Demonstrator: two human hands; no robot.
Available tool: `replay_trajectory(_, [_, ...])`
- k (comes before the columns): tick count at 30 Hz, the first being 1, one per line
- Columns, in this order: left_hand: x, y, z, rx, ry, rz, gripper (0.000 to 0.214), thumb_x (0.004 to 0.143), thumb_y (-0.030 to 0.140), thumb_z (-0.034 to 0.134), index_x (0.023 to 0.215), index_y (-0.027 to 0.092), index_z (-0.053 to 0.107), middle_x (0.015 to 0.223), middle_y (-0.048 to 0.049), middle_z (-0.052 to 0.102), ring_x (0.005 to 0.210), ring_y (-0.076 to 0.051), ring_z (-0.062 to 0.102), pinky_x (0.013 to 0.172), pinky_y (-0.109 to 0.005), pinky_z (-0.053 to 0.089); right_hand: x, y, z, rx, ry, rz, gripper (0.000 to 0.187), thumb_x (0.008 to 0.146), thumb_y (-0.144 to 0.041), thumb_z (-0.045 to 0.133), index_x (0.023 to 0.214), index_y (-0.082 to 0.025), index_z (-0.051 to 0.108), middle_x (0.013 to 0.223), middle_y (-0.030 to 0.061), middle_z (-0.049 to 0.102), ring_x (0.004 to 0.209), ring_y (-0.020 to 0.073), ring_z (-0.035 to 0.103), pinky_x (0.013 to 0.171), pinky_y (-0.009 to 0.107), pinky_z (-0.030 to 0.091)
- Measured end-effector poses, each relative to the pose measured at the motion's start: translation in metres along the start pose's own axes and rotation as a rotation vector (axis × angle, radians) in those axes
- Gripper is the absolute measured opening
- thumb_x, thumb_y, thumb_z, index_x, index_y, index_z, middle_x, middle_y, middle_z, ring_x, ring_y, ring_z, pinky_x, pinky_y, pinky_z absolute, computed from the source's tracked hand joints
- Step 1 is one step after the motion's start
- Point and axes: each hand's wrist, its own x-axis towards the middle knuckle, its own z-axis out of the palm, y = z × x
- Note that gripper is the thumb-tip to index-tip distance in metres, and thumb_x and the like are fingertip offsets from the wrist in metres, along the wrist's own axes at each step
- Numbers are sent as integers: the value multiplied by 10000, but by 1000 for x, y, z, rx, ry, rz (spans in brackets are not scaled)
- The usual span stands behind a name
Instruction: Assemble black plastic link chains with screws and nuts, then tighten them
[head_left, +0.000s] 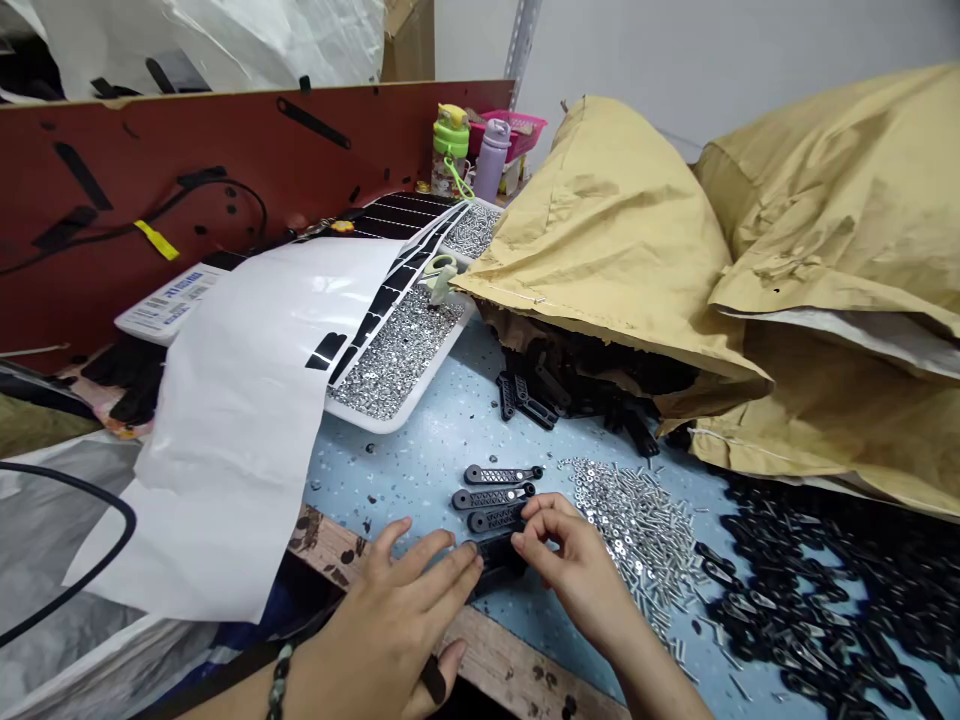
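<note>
The left hand (397, 620) lies half open, its fingers stretched out side by side, with the fingertips (461, 570) at or just against the near end of a matte black slotted bar (491, 560). Whether it grips the bar, I cannot tell. The right hand (570, 560) is curled into a pinch, with thumb and fingers closed on the bar's far end. The bar sits between the hands at about 12 o'clock, low over a speckled blue workbench (420, 450).

Just beyond, at 12 o'clock, three matching black perforated bars (499, 497) lie side by side, nearly parallel and apart from one another. At 2 o'clock from the hands spreads a loose pile of silver screws and washers (637, 540), and further right, at 3 o'clock, a dense heap of black parts (810, 600). A white rectangular tray of silver nuts (397, 350) stands at 11 o'clock, partly covered by a glossy white sheet (225, 430) carrying black strips. At 1 o'clock, a bulging tan fabric sack (607, 230) spills more black pieces onto the bench. A green-lidded bottle (450, 150) and a lilac bottle (491, 160) stand far off at 12 o'clock, in front of a pink plastic basket (510, 130).
</note>
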Motion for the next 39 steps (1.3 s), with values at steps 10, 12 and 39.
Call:
replay_trajectory(10, [-2, -2, 2, 14, -58, 19, 633, 766, 128, 491, 1389, 188, 403, 1378, -18, 514, 1208, -268, 442, 1063, -469, 90, 0, 1, 13, -217, 1, -35, 173, 798, -208, 564, 626, -192, 547, 867, 31, 550, 671, 145, 545, 563, 266, 424])
replay_trajectory(12, [0, 0, 5, 2, -55, 10, 620, 776, 139, 488, 1389, 184, 401, 1366, -22, 524, 1198, -268, 443, 1062, -471, 72, 0, 3, 14, -297, 10, -67, 163, 799, -181, 575, 640, -194, 542, 858, 25, 552, 654, 139, 554, 568, 266, 440])
replay_trajectory(39, [11, -13, 6, 22, 66, -34, 518, 859, 275, 570, 1354, 213, 431, 1332, -15, 545, 1172, -274, 448, 1003, -453, 245, 0, -1, -5, -128, 101, -145, 224, 882, -343, 536, 724, -196, 598, 973, 79, 517, 779, 169, 567, 529, 228, 470])
